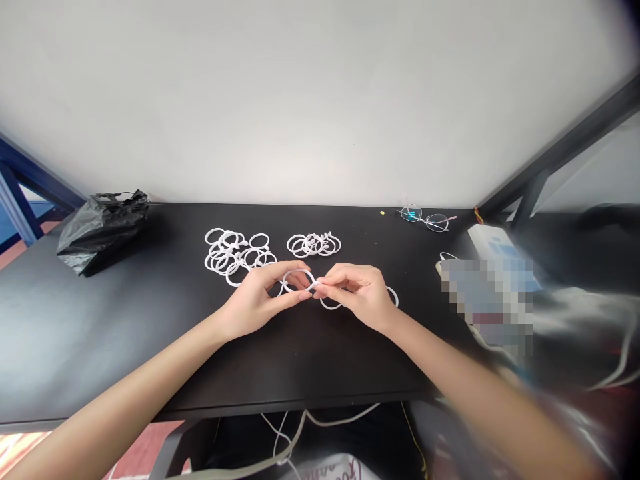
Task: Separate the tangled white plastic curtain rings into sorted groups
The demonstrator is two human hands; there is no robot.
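A white plastic ring point(285, 281) is held up between both hands over the middle of the black table. My left hand point(253, 300) grips its left side, thumb below and fingers above. At the ring's right end, by its small joint, my right hand point(357, 293) pinches with thumb and forefinger; the fingertips partly hide that joint. Behind my left hand lies a loose heap of similar white rings point(220, 261). A smaller cluster of rings point(314, 245) with small clasps sits farther back. Under my right hand, another ring point(330, 307) is partly covered, and one ring's edge point(395, 295) shows to its right.
On the black table point(280, 363) a crumpled black plastic bag point(107, 227) stands at far left. Eyeglasses point(437, 223) lie at the back right. A white box point(487, 240) and a pixelated item point(485, 300) are at right. Cables point(300, 427) hang below the front edge.
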